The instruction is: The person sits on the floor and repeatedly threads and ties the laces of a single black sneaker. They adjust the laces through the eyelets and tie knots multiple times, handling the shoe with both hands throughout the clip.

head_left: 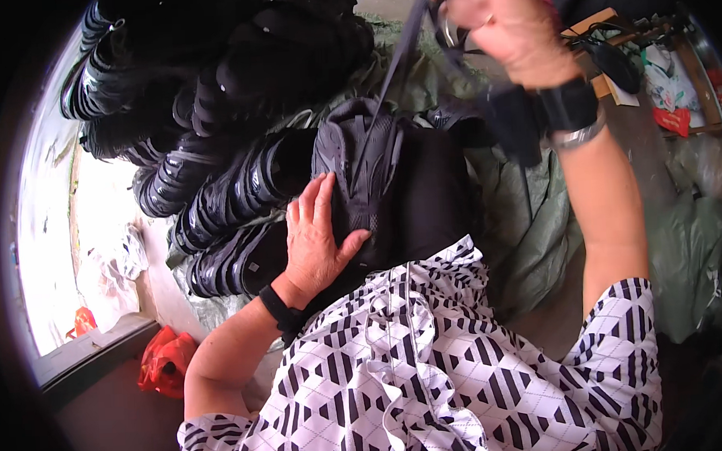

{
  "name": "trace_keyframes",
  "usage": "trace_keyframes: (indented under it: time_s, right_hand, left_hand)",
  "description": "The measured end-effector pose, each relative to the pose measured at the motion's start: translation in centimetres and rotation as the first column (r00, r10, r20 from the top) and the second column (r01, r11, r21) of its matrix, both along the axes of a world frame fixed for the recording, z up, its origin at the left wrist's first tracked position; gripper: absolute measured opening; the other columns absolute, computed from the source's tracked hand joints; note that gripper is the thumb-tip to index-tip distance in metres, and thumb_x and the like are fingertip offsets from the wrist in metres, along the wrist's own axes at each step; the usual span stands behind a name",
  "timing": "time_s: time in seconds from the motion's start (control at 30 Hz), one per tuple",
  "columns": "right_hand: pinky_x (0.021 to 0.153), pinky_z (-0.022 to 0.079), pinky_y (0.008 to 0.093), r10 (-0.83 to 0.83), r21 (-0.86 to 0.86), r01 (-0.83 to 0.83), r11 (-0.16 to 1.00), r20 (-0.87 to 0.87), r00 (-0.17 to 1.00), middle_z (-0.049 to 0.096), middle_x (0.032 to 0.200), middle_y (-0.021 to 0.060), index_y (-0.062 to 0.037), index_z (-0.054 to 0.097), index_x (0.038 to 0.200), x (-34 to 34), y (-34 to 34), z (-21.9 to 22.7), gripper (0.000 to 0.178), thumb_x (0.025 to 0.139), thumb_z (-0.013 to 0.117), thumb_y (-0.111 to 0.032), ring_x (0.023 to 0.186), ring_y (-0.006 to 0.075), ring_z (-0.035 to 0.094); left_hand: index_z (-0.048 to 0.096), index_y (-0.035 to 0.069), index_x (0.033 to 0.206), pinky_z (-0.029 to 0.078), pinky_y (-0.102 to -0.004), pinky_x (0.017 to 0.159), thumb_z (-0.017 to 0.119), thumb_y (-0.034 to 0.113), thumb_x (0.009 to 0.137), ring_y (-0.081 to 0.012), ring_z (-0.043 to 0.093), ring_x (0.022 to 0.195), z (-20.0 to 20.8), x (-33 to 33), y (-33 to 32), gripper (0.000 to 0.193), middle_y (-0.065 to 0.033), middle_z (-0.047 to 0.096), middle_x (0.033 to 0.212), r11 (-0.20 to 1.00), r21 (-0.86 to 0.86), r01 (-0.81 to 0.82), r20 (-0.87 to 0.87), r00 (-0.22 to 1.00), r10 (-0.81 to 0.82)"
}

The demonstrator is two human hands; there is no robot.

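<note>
A black shoe upper point(360, 149) lies on my dark-trousered lap with its collar pointing away from me. My left hand point(315, 239) rests on its near left part, fingers stretched and thumb apart across the mesh. From the upper's lacing area a black shoelace point(398, 63) runs taut up to the right. My right hand point(497, 18) is raised high at the top right, closed on the lace. Motion smears its fingers, and dark loops hang beside them. A dark blurred shape hangs by the right wrist.
Stacked black shoe uppers point(230, 187) fill the left and far left. Green plastic sheeting point(522, 218) lies to the right. A red plastic bag point(167, 359) sits low on the left. At the far right a wooden tray point(705, 89) holds bags and small items.
</note>
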State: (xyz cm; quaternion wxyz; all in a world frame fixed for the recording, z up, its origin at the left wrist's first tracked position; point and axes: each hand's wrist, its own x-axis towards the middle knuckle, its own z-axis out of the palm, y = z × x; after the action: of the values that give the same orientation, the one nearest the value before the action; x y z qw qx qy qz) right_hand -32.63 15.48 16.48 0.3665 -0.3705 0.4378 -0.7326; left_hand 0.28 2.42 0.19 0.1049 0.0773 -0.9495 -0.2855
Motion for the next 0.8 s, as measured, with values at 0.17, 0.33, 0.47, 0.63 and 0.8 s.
trace_keyframes:
  time_s: [0.17,0.33,0.47,0.63,0.8]
  right_hand:
    - [0.044,0.035,0.0184,0.071,0.197,0.016,0.98,-0.425,0.902,0.06,0.062,-0.0004,-0.0016,0.067,0.073,7.6,-0.4,4.3,0.029,0.09,0.069,-0.025,0.049,0.0042,0.049]
    - [0.05,0.041,0.0261,-0.071,-0.034,0.121,0.992,-0.946,0.318,0.061,0.068,0.0031,-0.0017,0.067,0.083,10.7,1.6,6.5,0.012,0.085,0.071,-0.013,0.055,0.0138,0.053]
    - [0.05,0.04,0.0327,-0.264,-0.246,0.182,0.952,-0.961,0.083,0.056,0.068,0.0079,-0.0014,0.063,0.079,12.7,2.5,5.8,0.014,0.073,0.076,-0.005,0.055,0.0227,0.054]
    - [0.047,0.037,0.0287,-0.098,-0.009,0.232,0.973,-0.92,0.378,0.059,0.072,0.0063,-0.0014,0.062,0.078,13.4,6.0,4.4,0.015,0.077,0.074,-0.01,0.053,0.0159,0.052]
    - [0.042,0.03,0.0161,-0.279,0.489,0.316,0.813,-0.15,0.949,0.058,0.072,-0.0031,-0.0052,0.062,0.092,8.7,15.0,-2.6,0.011,0.093,0.061,-0.016,0.048,-0.0006,0.04]
  left_hand:
    - [0.04,0.005,0.14,0.04,-0.0435,0.1,0.076,0.028,0.077,-0.0342,0.046,0.117,1.0,-1.0,-1.5,0.076,-0.0155,0.043,0.134,1.0,0.014,0.025,-0.019,1.0,-0.025]
    - [0.065,0.007,0.113,0.052,-0.0308,0.071,0.072,0.013,0.083,-0.0218,0.065,0.079,3.3,-6.0,-3.7,0.031,-0.0102,0.065,0.093,0.907,0.392,0.154,-0.125,0.986,-0.114]
    - [0.068,0.012,0.108,0.053,-0.0383,0.071,0.073,0.029,0.08,-0.029,0.067,0.082,6.3,-8.4,-2.3,0.033,-0.009,0.065,0.095,0.869,0.057,0.492,0.127,0.86,-0.495]
    - [0.061,0.001,0.094,0.049,-0.0361,0.085,0.053,0.018,0.096,-0.0214,0.061,0.094,3.8,-5.8,-3.4,0.019,-0.007,0.061,0.09,0.584,0.809,0.064,-0.068,0.998,-0.015]
    - [0.055,0.008,0.09,0.048,-0.0321,0.071,0.042,0.016,0.1,-0.0144,0.057,0.075,4.9,-2.9,-14.0,0.018,0.0,0.054,0.073,-0.223,0.963,0.15,-0.055,0.922,0.383]
